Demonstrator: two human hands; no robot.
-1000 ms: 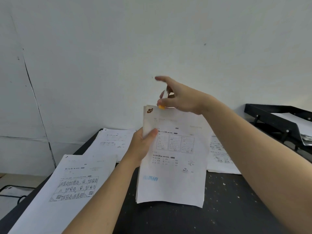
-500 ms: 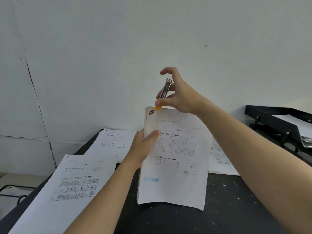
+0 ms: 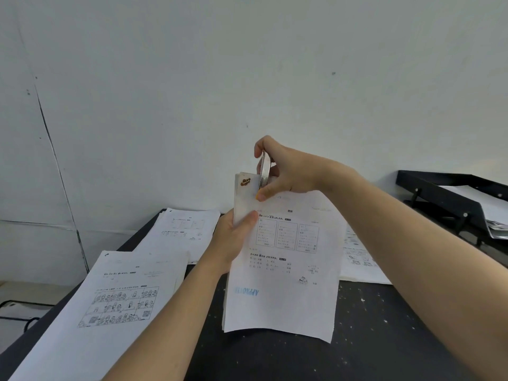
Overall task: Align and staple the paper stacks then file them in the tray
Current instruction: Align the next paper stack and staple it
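A stack of printed worksheets [image 3: 286,270] stands upright above the black table, its lower edge near the tabletop. My left hand [image 3: 233,240] grips the stack by its left edge, thumb on the front sheet. My right hand [image 3: 286,171] holds a small metal stapler [image 3: 264,170] with an orange tip, set over the stack's top edge near the top left corner. The black filing tray [image 3: 439,193] stands at the right edge of the view with white sheets in it.
Three more paper stacks lie flat on the black table [image 3: 371,339]: one at front left [image 3: 110,298], one behind it [image 3: 181,232], one behind my right forearm [image 3: 357,259]. A white wall rises directly behind the table. Cables lie on the floor at far left.
My right hand has lowered the stapler from above the stack onto the top edge and turned it upright. The left hand and the stack have hardly moved.
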